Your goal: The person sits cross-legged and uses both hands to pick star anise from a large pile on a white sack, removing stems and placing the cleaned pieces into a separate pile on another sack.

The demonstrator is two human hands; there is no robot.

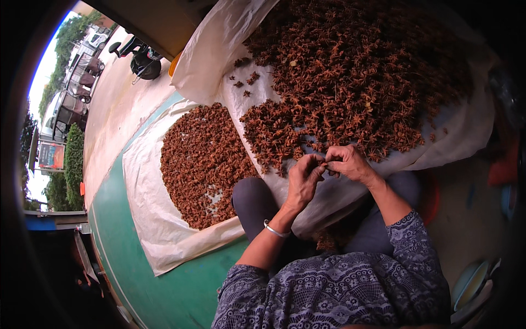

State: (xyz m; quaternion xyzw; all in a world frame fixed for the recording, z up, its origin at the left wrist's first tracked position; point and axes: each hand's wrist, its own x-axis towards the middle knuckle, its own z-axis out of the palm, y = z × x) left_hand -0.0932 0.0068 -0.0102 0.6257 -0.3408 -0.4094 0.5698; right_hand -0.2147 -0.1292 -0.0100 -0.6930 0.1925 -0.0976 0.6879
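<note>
A large heap of dried star anise (345, 82) is spread on a pale woven plastic sheet (452, 142) before me. My left hand (305, 177) and my right hand (348, 164) meet at the heap's near edge, above my lap. Their fingertips pinch a small reddish-brown piece, apparently star anise, between them; the fingers cover most of it. A few loose star anise pods (247, 82) lie apart from the heap at its upper left. On the left, a second, flatter spread of star anise (205, 164) rests on another whitish sheet (144, 197) on the ground.
Green-painted ground (123, 238) borders the left sheet. A parked motor scooter (144, 61) stands at the upper left, near a yellow-orange container rim (175, 63). Behind my right side are a red container (429, 197) and a pale basin (470, 283).
</note>
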